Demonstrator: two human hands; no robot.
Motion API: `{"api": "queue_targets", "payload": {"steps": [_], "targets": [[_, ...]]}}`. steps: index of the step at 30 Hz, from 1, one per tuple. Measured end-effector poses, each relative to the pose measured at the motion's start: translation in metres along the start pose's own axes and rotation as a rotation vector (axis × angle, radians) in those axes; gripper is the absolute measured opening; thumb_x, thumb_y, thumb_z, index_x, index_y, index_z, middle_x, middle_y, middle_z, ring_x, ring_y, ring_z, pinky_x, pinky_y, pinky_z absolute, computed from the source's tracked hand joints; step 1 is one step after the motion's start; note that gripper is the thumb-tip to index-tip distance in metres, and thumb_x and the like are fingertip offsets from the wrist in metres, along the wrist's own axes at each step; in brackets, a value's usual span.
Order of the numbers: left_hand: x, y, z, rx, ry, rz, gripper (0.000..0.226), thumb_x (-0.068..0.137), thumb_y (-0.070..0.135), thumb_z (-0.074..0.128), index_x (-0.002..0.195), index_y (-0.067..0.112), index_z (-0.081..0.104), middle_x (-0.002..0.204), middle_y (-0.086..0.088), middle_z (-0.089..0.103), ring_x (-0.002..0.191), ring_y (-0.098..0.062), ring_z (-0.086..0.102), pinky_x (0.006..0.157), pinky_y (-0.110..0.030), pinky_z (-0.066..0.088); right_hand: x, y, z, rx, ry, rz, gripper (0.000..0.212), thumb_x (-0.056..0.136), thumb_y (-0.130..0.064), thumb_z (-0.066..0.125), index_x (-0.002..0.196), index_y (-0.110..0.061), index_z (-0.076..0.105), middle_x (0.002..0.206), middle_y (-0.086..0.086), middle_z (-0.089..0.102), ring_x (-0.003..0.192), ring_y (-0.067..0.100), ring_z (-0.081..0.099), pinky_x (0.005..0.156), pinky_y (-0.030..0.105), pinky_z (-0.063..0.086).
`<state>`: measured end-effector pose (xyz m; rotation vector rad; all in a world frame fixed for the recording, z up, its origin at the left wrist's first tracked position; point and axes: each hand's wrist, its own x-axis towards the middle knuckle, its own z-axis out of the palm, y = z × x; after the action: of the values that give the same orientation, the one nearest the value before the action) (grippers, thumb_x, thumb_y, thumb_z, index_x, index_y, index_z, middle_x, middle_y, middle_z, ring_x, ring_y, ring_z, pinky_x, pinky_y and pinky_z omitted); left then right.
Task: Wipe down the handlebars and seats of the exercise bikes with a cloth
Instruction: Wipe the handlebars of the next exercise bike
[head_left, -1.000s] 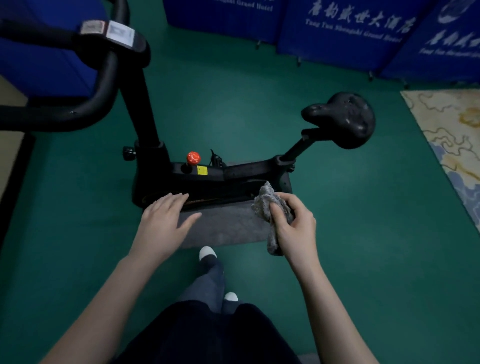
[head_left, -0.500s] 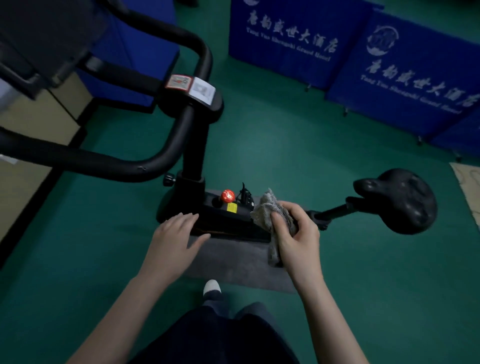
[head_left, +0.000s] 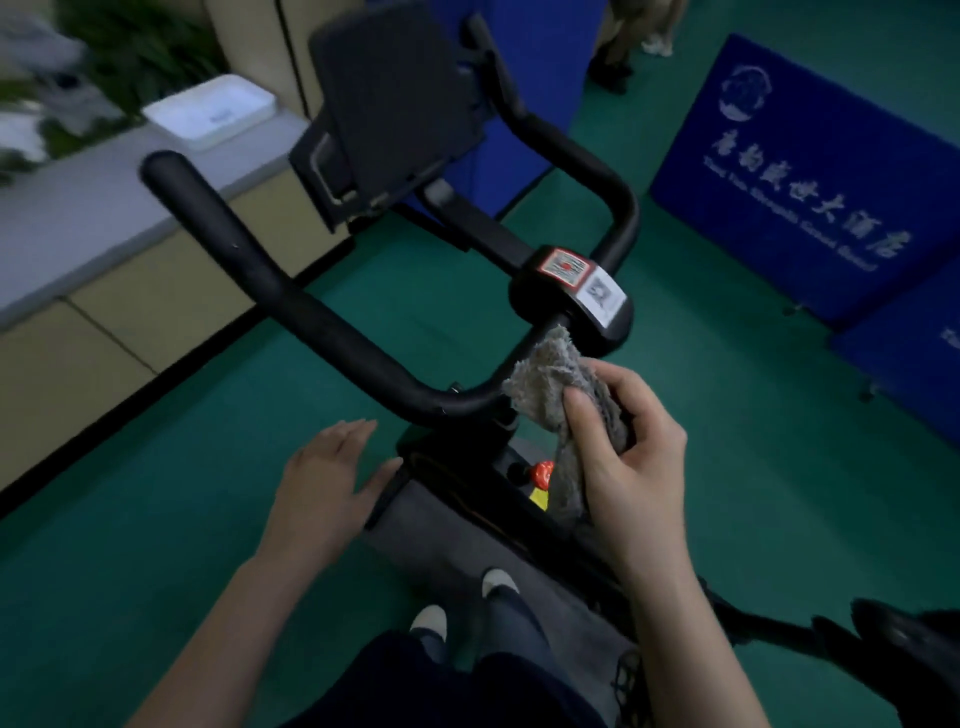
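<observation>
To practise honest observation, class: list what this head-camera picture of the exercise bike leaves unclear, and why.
All in the head view:
1. Black padded bike seat: cut off by the lower right corner.
2. Red and white code stickers on the handlebar hub: too blurred to read.
3. Grey fluffy cloth in the right hand: whether it touches the black curved handlebar cannot be told.
4. Green plant: motion-blurred.
</observation>
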<state>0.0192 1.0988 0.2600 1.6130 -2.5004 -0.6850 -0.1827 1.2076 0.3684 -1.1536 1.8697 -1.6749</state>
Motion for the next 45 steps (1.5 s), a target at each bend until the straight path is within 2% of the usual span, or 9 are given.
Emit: {"api": "queue_targets", "payload": {"steps": [9,15,20,28,33,38,40,43,45], "targets": [[-0.001,0.017,-0.018,-0.100,0.253,-0.307,0.069,0.088,0.058,0.036,0.143,0.015,0.038,0.142,-0.003,0.046,0.130,-0.020,0.041,0.110,-0.039,0.033,0.078,-0.008,0.015,0.086,-0.378,-0.142,0.026,0.091,-0.012,0.060,0.095,-0.037,0.062,0.086,-0.025,0.066,0.081,-0.005,0.062,0.067,0.005,0.044],[-0.002,0.031,-0.029,-0.222,0.506,-0.456,0.057,0.093,0.044,0.048,0.142,0.017,0.040,0.141,0.000,0.046,0.132,-0.017,0.038,0.111,-0.036,0.032,0.109,-0.007,0.033,0.104,-0.643,-0.198,0.022,0.091,-0.013,0.059,0.100,-0.032,0.063,0.093,-0.019,0.067,0.091,0.000,0.064,0.074,0.011,0.048],[0.006,0.024,-0.051,-0.284,0.691,-0.508,0.054,0.094,0.043,0.045,0.143,0.021,0.039,0.138,0.002,0.047,0.129,-0.016,0.041,0.105,-0.029,0.033,0.116,-0.012,0.066,0.076,-0.725,-0.275,0.021,0.091,-0.012,0.059,0.104,-0.028,0.063,0.100,-0.011,0.067,0.096,0.004,0.063,0.081,0.018,0.050],[0.041,-0.006,-0.098,-0.472,0.791,-0.394,0.051,0.093,0.045,0.044,0.138,0.021,0.044,0.131,0.006,0.053,0.120,-0.010,0.049,0.101,-0.039,0.044,0.117,-0.033,0.129,0.028,-0.665,-0.451,0.025,0.090,-0.007,0.061,0.106,-0.027,0.060,0.102,-0.007,0.064,0.098,-0.001,0.060,0.082,0.011,0.045],[0.066,-0.014,-0.127,-0.679,0.875,-0.289,0.042,0.093,0.038,0.053,0.132,0.022,0.051,0.119,0.010,0.059,0.106,0.001,0.054,0.093,-0.028,0.048,0.128,-0.059,0.175,-0.008,-0.552,-0.578,0.020,0.089,-0.001,0.060,0.106,-0.010,0.064,0.100,-0.002,0.061,0.094,-0.002,0.056,0.084,0.010,0.041],[0.084,-0.017,-0.142,-0.863,0.925,-0.235,0.031,0.089,0.021,0.065,0.119,0.015,0.060,0.109,0.004,0.066,0.093,-0.003,0.062,0.081,-0.023,0.049,0.150,-0.086,0.222,-0.113,-0.461,-0.742,0.019,0.089,-0.001,0.059,0.107,-0.003,0.065,0.102,0.004,0.060,0.096,0.003,0.054,0.086,0.008,0.038],[0.087,-0.013,-0.143,-0.968,0.917,-0.226,0.029,0.086,0.015,0.067,0.115,0.013,0.063,0.104,0.001,0.068,0.087,-0.005,0.063,0.077,-0.022,0.050,0.157,-0.093,0.233,-0.159,-0.509,-0.779,0.019,0.089,-0.002,0.059,0.107,-0.004,0.065,0.103,0.003,0.061,0.099,0.008,0.056,0.087,0.012,0.041],[0.089,-0.013,-0.145,-1.143,0.882,-0.238,0.024,0.085,0.006,0.067,0.108,0.008,0.063,0.098,-0.003,0.067,0.077,0.000,0.059,0.072,-0.015,0.048,0.162,-0.100,0.252,-0.280,-0.781,-0.782,0.021,0.088,-0.006,0.060,0.107,-0.011,0.067,0.099,-0.001,0.063,0.099,0.015,0.057,0.085,0.022,0.044],[0.090,-0.014,-0.146,-1.263,0.859,-0.230,0.023,0.083,0.002,0.068,0.103,0.011,0.062,0.095,-0.003,0.066,0.075,-0.001,0.058,0.074,-0.018,0.050,0.166,-0.101,0.259,-0.360,-0.900,-0.739,0.018,0.089,-0.009,0.060,0.105,-0.013,0.067,0.095,-0.003,0.064,0.094,0.013,0.056,0.080,0.023,0.043]]}}
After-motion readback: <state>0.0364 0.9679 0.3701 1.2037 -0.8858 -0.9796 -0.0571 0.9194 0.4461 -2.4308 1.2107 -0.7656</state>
